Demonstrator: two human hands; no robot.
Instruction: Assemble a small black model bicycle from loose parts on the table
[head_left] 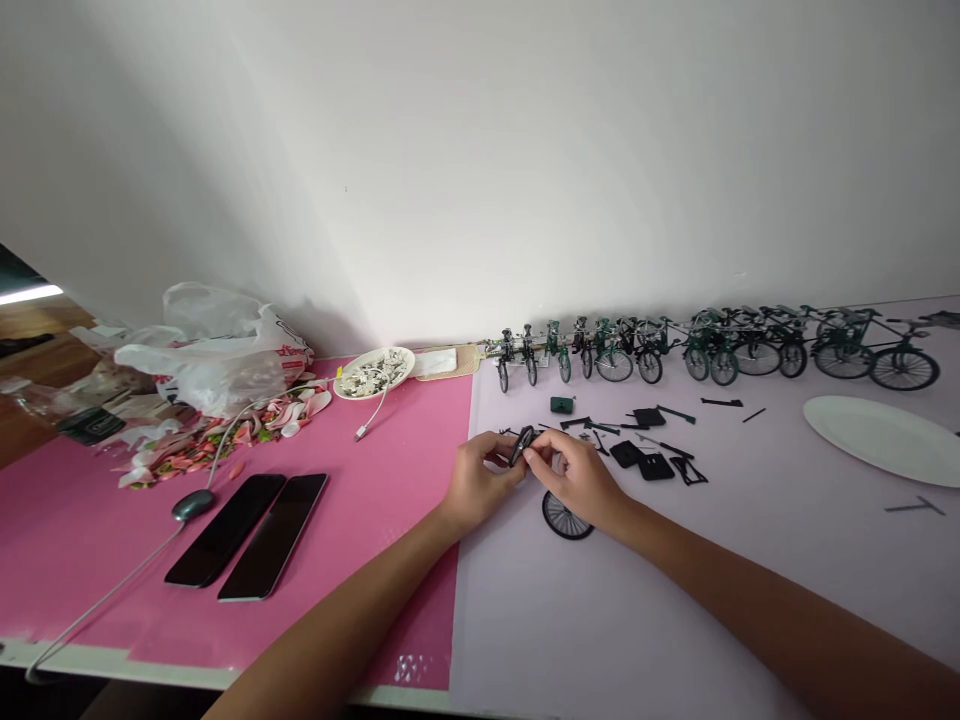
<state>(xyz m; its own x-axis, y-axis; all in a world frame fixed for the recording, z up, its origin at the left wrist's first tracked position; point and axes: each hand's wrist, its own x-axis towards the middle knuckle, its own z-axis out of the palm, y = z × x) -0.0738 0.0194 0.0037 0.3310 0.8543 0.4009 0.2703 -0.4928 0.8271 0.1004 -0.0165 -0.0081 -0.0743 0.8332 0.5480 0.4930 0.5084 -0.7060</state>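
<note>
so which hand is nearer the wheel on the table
Right: the right hand partly overlaps the wheel in view; the left hand sits farther off, to its left.

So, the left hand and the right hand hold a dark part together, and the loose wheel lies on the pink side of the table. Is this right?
Only the wheel's place is wrong. The head view shows the loose wheel on the table's pale side. The left hand and the right hand do hold a dark part together.

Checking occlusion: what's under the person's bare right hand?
A round black spoked wheel, partly visible; its upper right, and anything fully under the right hand, is covered.
</note>
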